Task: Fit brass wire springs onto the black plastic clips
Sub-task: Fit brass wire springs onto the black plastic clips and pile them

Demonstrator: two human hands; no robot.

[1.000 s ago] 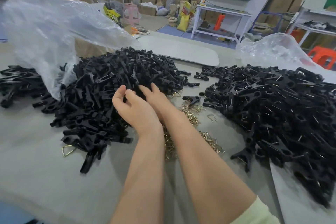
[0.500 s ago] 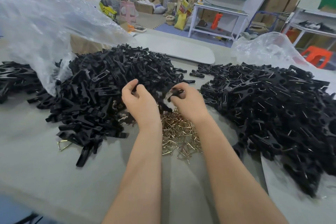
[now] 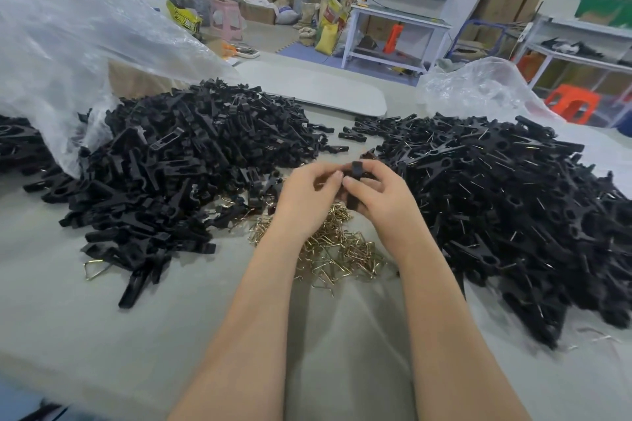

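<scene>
Head view, entries as I read them from my station.

Brass springs (image 3: 342, 253): a loose heap on the grey desk (image 3: 102, 335), and my reference point for everything below.

Left hand (image 3: 304, 195) and right hand (image 3: 383, 195): brought together just above the heap's far edge, both clamped on one black clip (image 3: 355, 174). The right wraps its body and the left pinches its side. I cannot tell whether a spring sits between the fingers.

Left clip pile (image 3: 191, 164): left of the heap and behind it, touching its edge.

Right clip pile (image 3: 513, 198): right of the heap, with wire glinting among the pieces.

Plastic bag (image 3: 68, 55): far left of the heap, draped over the left clip pile.

Single spring (image 3: 94, 267): well left of the heap, at the left clip pile's near edge.
</scene>
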